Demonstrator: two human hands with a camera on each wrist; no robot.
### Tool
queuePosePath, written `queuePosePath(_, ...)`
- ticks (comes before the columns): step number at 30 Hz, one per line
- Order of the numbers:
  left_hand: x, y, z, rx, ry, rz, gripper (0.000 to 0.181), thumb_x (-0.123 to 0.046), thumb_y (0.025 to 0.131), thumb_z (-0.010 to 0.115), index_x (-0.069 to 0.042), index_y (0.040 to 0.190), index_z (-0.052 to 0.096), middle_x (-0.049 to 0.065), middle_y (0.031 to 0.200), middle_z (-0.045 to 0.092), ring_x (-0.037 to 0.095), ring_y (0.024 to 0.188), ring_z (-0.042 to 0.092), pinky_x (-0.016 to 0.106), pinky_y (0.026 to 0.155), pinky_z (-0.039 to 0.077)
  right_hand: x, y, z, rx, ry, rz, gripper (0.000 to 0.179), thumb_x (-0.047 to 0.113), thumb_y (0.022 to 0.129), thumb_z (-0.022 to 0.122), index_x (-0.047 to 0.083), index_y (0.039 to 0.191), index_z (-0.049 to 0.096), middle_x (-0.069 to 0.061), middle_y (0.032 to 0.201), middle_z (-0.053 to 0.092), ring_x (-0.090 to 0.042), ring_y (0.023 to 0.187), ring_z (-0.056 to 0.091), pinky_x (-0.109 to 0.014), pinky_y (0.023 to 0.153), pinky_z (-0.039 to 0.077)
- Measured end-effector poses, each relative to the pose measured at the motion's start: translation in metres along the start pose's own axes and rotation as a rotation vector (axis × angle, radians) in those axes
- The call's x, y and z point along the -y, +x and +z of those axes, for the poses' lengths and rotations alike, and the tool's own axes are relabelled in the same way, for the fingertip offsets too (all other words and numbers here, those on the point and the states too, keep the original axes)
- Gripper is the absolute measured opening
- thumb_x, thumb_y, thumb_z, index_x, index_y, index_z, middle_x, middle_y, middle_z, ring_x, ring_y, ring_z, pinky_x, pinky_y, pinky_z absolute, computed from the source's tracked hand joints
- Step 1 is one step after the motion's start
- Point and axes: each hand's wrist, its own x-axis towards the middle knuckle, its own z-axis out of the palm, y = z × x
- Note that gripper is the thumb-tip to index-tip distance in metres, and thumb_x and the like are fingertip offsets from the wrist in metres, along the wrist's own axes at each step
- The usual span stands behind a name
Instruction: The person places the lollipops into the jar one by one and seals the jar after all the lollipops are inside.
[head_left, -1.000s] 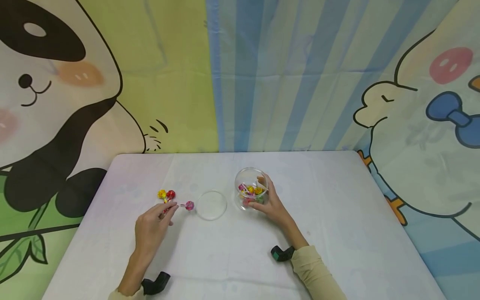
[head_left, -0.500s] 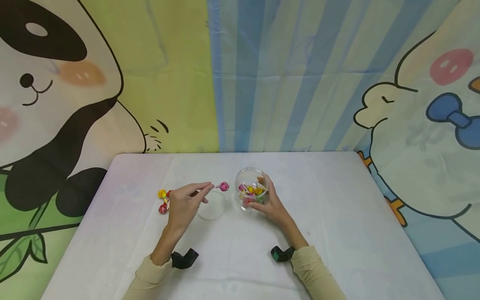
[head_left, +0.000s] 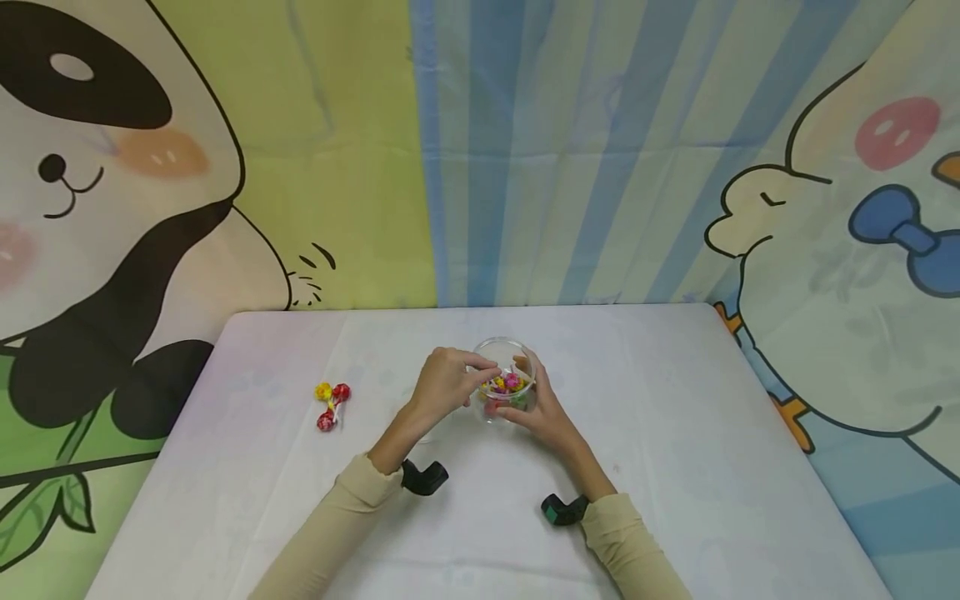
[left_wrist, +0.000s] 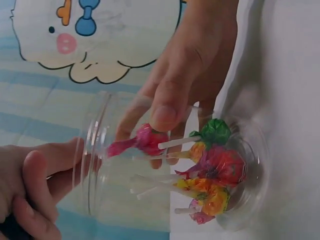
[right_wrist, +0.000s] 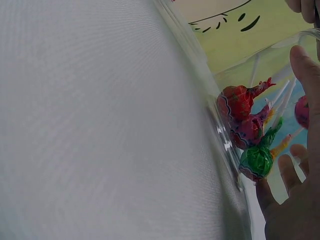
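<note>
A: What's leftmost on your monitor?

B: I've got a yellow lollipop (head_left: pixel 323 392), a red lollipop (head_left: pixel 341 392) and a second red lollipop (head_left: pixel 326 421) lying together on the white table (head_left: pixel 637 417), well apart from either hand.

A: Next along?

B: The left hand (head_left: pixel 442 385), reaching over the mouth of the clear jar (head_left: pixel 495 350). Thumb and forefinger meet; I read a pinch on the stick end of the pink lollipop (left_wrist: pixel 151 140), though I can't make out the exact contact.

A: Where's the pink one against that grip?

B: Just beyond the fingertips, inside the jar, ball down, wrapper tail towards the fingers. Beneath it I see a green lollipop (left_wrist: pixel 216 132) among others near the base.

A: And the right hand?

B: The right hand (head_left: pixel 542 408) is curled round the jar's right side, steadying it upright.
</note>
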Motion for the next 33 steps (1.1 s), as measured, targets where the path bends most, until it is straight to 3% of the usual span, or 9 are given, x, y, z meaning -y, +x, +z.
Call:
queuePosePath(5, -0.002, 0.014, 0.010, 0.130, 0.128, -0.037, 0.011, -0.022, 0.083, 0.076, -0.013, 0.087, 0.080, 0.002, 0.079, 0.076, 0.001, 0.035, 0.050, 0.021, 0.040, 0.038, 0.000, 0.001, -0.001, 0.016, 0.005, -0.012, 0.103, 0.017, 0.081, 0.079, 0.035, 0.153, 0.008, -0.019, 0.155, 0.028, -0.034, 0.141, 0.034, -0.059, 0.113, 0.029)
queuePosePath(11, -0.013, 0.024, 0.014, 0.243, 0.389, -0.034, 0.008, -0.027, 0.082, 0.077, -0.020, 0.084, 0.081, -0.006, 0.077, 0.075, 0.009, 0.060, 0.055, 0.024, 0.049, 0.038, 0.020, -0.004, -0.003, 0.015, -0.025, 0.009, 0.102, 0.010, 0.082, 0.077, 0.021, 0.155, 0.007, -0.023, 0.155, 0.027, -0.041, 0.142, 0.030, -0.062, 0.114, 0.023)
queuePosePath(17, -0.023, 0.030, 0.013, 0.336, 0.482, -0.104, 0.008, -0.024, 0.082, 0.077, -0.017, 0.080, 0.080, -0.005, 0.073, 0.072, 0.012, 0.060, 0.051, 0.027, 0.053, 0.037, 0.042, -0.009, -0.004, 0.030, -0.046, 0.065, 0.100, 0.010, 0.083, 0.075, 0.012, 0.155, 0.006, -0.022, 0.156, 0.025, -0.040, 0.146, 0.024, -0.063, 0.117, 0.015)
queuePosePath(28, -0.030, 0.031, 0.014, 0.353, 0.591, -0.142, 0.009, -0.025, 0.083, 0.076, -0.016, 0.082, 0.078, -0.001, 0.076, 0.072, 0.014, 0.060, 0.051, 0.030, 0.054, 0.041, 0.004, -0.001, -0.001, -0.005, -0.052, 0.029, 0.103, 0.012, 0.081, 0.078, 0.024, 0.156, 0.007, -0.018, 0.157, 0.027, -0.039, 0.146, 0.026, -0.063, 0.116, 0.015)
queuePosePath(33, -0.031, 0.024, 0.010, 0.316, 0.549, -0.139, 0.013, -0.028, 0.086, 0.073, -0.015, 0.086, 0.076, -0.001, 0.076, 0.070, 0.014, 0.063, 0.053, 0.027, 0.052, 0.036, 0.001, -0.003, -0.001, -0.016, -0.045, 0.022, 0.102, 0.019, 0.081, 0.079, 0.033, 0.154, 0.009, -0.014, 0.156, 0.029, -0.038, 0.146, 0.027, -0.064, 0.116, 0.016)
